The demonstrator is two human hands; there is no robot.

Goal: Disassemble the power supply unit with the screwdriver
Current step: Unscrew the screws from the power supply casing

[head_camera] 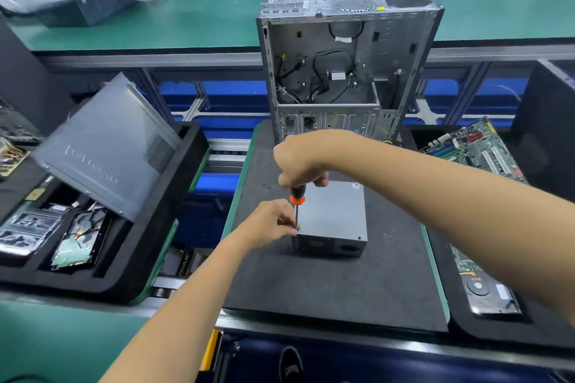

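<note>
Screw removal under way at the near-left corner of the power supply unit

Head view: the power supply unit (331, 216), a grey metal box, sits flat on the dark mat (326, 289) of my table, just in front of the gutted computer case (345, 65) standing upright behind it. My right hand (300, 162) is clamped round the black-and-orange handle of the screwdriver (297, 200), which stands nearly upright with its tip at the unit's near-left top corner. My left hand (269, 224) pinches the bare shaft low down, close to the tip, fingers touching the box edge. One screw shows at the near-right corner of the lid; two small dark specks, likely loose screws, lie on the mat left of the unit.

Handling, as I judge it: the box is rigid sheet steel, probably fairly heavy for its bulk, and smooth enough to slide on the mat under twisting force. Best hold is across the flat lid or the solid side walls, not the perforated front grille. Lid edges may be sharp once freed.

Surroundings: a side panel (105, 146) leans in the left tray; a motherboard (476, 146) lies in the right one.
</note>
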